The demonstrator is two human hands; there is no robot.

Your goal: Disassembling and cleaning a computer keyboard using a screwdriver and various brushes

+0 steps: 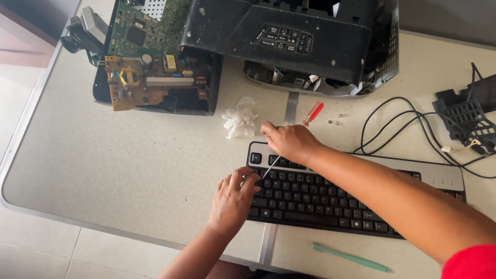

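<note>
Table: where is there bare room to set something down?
Biggest free patch: table left of the keyboard, below the circuit board. A narrower strip lies along the front edge by the green stick. Crowded: around the tissue, red screwdriver, screws and cables.

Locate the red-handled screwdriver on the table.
In the head view, the red-handled screwdriver lies just beyond the right hand, between the crumpled white tissue and small loose screws.
</note>
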